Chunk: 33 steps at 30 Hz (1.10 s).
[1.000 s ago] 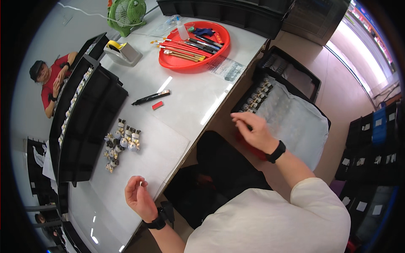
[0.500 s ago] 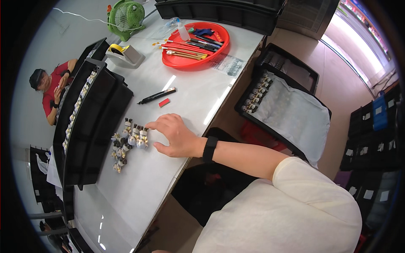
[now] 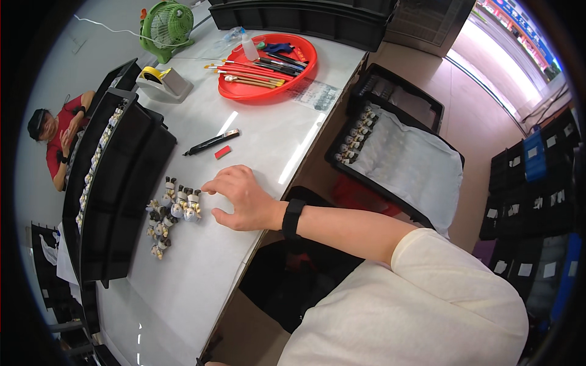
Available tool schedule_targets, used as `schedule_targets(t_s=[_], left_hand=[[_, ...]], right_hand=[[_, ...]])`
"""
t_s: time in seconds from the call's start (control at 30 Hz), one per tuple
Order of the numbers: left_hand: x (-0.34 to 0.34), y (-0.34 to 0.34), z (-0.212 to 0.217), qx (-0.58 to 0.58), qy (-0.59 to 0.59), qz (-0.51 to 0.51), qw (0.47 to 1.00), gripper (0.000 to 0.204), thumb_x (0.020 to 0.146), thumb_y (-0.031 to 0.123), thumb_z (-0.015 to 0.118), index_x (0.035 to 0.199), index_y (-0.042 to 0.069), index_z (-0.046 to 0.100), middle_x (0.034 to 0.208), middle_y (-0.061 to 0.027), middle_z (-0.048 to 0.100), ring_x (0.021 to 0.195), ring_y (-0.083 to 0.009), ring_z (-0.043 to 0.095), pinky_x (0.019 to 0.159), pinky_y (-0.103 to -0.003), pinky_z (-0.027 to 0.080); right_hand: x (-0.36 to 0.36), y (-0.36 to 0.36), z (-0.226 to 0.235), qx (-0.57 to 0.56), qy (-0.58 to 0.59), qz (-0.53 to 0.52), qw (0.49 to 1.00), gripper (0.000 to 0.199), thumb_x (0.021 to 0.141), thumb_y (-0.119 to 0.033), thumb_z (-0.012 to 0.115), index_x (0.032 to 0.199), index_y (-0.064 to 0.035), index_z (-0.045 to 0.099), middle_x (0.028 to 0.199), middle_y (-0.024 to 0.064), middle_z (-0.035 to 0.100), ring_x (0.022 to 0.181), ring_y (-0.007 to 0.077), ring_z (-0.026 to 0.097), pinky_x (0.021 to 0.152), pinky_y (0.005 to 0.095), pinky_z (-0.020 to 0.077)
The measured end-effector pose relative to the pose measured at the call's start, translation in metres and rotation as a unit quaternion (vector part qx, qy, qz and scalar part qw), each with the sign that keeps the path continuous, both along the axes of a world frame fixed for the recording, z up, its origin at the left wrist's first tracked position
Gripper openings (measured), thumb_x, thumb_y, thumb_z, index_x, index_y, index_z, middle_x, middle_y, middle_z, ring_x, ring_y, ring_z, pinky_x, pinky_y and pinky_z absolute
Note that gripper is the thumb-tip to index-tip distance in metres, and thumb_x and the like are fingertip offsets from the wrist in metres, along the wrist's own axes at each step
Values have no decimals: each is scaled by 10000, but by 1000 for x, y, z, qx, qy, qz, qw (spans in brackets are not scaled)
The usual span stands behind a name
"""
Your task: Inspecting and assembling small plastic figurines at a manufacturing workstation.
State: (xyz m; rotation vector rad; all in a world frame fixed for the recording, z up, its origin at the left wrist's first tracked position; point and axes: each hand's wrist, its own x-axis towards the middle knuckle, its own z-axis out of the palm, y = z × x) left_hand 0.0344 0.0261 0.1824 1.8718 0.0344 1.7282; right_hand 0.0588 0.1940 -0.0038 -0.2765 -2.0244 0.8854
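Observation:
My right hand [image 3: 239, 198] hovers at or just above the white table, palm down, its fingers curved and the thumb apart. Nothing shows between the fingers. Just left of its fingertips lies a cluster of several small figurines [image 3: 191, 209], with white and grey bodies and dark feet. Some lie side by side; others are heaped together. A black marker pen [image 3: 212, 142] and a small red block [image 3: 223, 152] rest beyond the hand. My left hand is not visible; only a sliver of skin shows at the bottom edge, too little to identify.
Left of the figurines stands a large black crate [image 3: 131, 177] with a row of figurines along it. Farther back are a tape dispenser [image 3: 168, 86], a green fan [image 3: 165, 30] and a red tray [image 3: 244, 96] of brushes. A black bin [image 3: 400, 198] holds cloth-covered figurines. A person sits opposite [image 3: 64, 125].
The whole view has shifted, so things appear farther left. My right hand stays beside the figurines, with a slightly wider gap to them. The person opposite has moved their hands.

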Motion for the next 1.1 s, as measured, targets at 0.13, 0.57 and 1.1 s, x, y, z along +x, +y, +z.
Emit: schedule_targets(t_s=[0.13,0.57,1.1], left_hand=[[-18,-43,-27,-2,10,3,1000,193,762,274,654,729,89,613,562,33,431,464,-121,412,442,-231,288],[-14,-48,-24,-18,53,12,998,200,760,278,656,729,86,613,563,29,432,464,-120,413,441,-230,287],[-10,-46,-21,-37,106,-4,994,208,757,283,660,730,82,614,565,24,433,466,-119,414,441,-229,287]], right_hand=[[-1,-3,1,-6,-11,12,1000,360,641,-150,622,989,-78,564,867,44,548,936,229,468,899,372,278],[-3,-5,0,-6,-7,10,1000,347,638,-140,616,976,-81,565,851,18,558,918,204,480,903,372,267],[-2,-4,1,-11,-12,6,1000,348,642,-142,615,982,-82,566,844,11,553,919,194,478,899,368,274]])
